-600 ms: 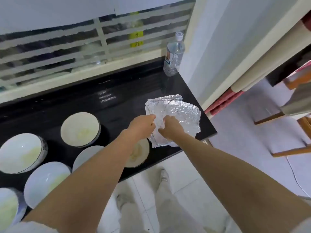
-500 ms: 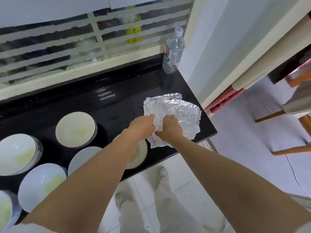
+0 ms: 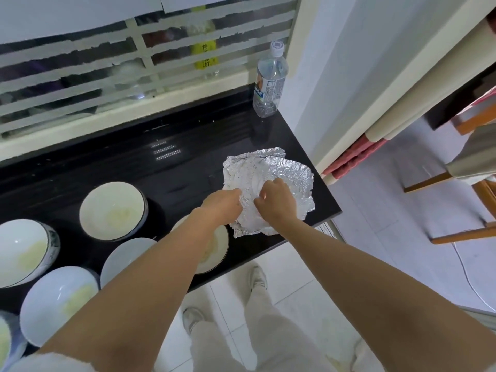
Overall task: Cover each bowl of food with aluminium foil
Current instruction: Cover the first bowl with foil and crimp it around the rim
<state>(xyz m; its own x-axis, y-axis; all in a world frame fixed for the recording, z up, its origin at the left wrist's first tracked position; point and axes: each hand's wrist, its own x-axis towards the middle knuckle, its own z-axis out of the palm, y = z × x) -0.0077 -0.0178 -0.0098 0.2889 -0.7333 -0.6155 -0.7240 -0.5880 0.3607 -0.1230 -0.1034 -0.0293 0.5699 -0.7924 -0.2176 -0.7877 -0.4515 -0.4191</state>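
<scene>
The aluminium foil point(image 3: 284, 173) lies as a small stack of crumpled sheets on the black worktop point(image 3: 188, 167), at its right end close to the front right corner. Its near edge comes almost to the worktop's front edge. Both grips are bare hands and both meet on the foil's near left part. The left grip point(image 3: 222, 206) has its fingers curled, clamped on the foil's left edge. The right grip point(image 3: 277, 204) sits on top of the stack, thumb and fingers closed in a pinch on the upper sheet. The two grips are just beside each other without touching.

Six bowls stand uncovered along the left and middle of the worktop, each with a pale yellowish food inside. One cream bowl point(image 3: 112, 210) stands toward the middle. Another cream bowl point(image 3: 217, 251) sits at the front edge, just left of the foil and partly hidden under the left forearm. A white bowl point(image 3: 126, 260) is beside it, and a larger white bowl point(image 3: 24, 251) stands near the left edge. Two more, a front bowl point(image 3: 53, 304) and a corner bowl point(image 3: 6, 342), are at the front left.

A clear water bottle point(image 3: 269, 79) stands upright in the back right corner.
</scene>
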